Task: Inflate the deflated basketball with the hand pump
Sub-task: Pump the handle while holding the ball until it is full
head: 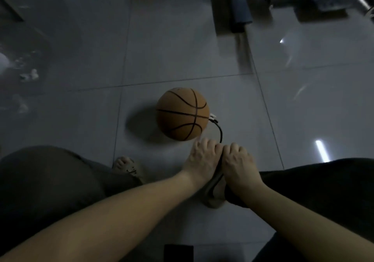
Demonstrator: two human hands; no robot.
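Observation:
An orange basketball (pixel 183 114) lies on the grey tiled floor ahead of me. A black hose (pixel 219 133) with a white fitting runs from the ball's right side down to the pump. My left hand (pixel 199 159) and my right hand (pixel 237 161) sit side by side just below the ball, fingers curled over the pump handle (pixel 222 156), which they almost fully hide. The pump body is hidden beneath my hands. A sandalled foot (pixel 214 193) stands below my hands, at the pump's base.
My other sandalled foot (pixel 126 166) stands to the left of my hands, and my dark-trousered knees fill both lower corners. Dark metal exercise equipment (pixel 283 0) stands at the upper right. Small pale scraps (pixel 30 76) lie at the far left.

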